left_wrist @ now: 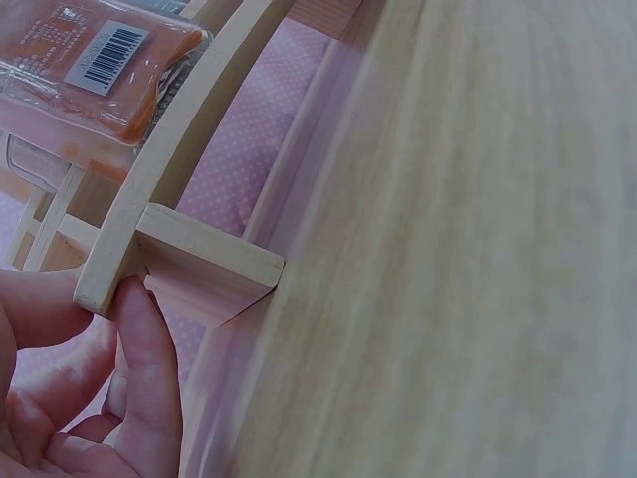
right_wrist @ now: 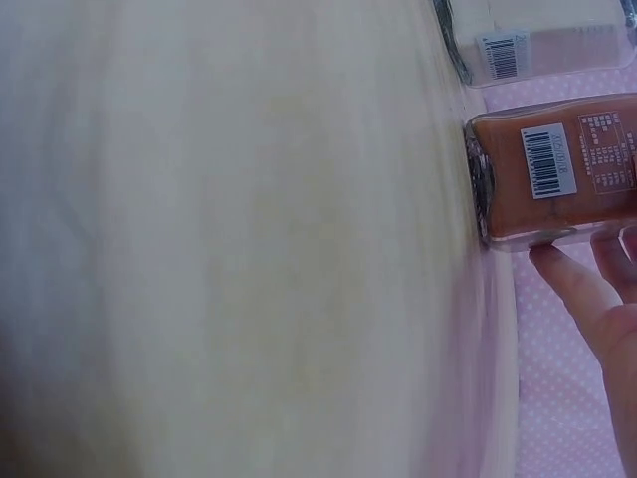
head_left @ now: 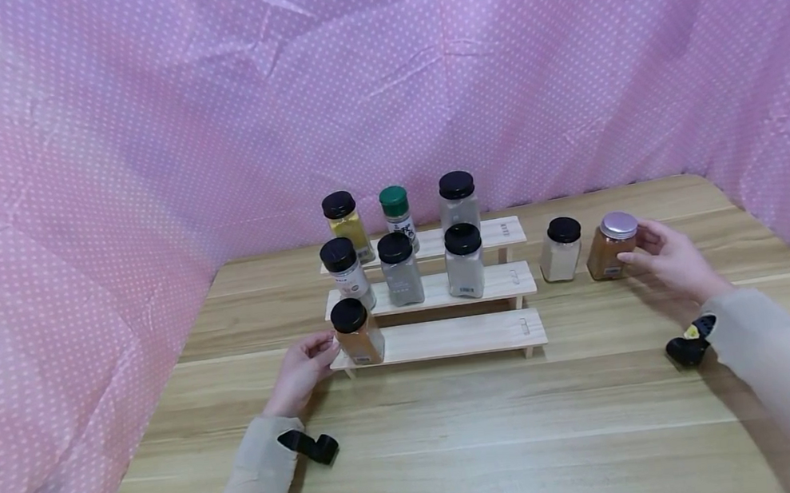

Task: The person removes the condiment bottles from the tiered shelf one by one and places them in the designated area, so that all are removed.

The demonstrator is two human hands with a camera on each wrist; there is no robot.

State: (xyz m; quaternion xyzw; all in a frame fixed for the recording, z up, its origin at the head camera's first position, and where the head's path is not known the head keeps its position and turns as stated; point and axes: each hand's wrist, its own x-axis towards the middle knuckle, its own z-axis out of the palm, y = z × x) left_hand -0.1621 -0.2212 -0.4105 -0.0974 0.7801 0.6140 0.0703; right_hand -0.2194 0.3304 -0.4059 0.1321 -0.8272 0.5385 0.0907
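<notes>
In the head view my left hand (head_left: 303,371) holds the left end of the lowest tier of a wooden stepped rack (head_left: 448,337). The left wrist view shows the thumb and a finger pinching the board's end (left_wrist: 105,274). Beside that hand, a black-lidded jar of orange-brown powder (head_left: 359,339) stands on this tier. My right hand (head_left: 674,261) grips the right side of a spice jar (head_left: 606,256) with reddish-brown powder and a silvery lid. Its thumb lies along the jar's near right edge; the other fingers are partly hidden behind.
A black-lidded jar of pale powder (head_left: 560,253) stands just left of the gripped jar. Several jars stand on the middle and top tiers, including a green-capped shaker (head_left: 397,214) and a yellow-filled jar (head_left: 350,227). A pink dotted cloth (head_left: 377,79) hangs behind the wooden table (head_left: 460,448).
</notes>
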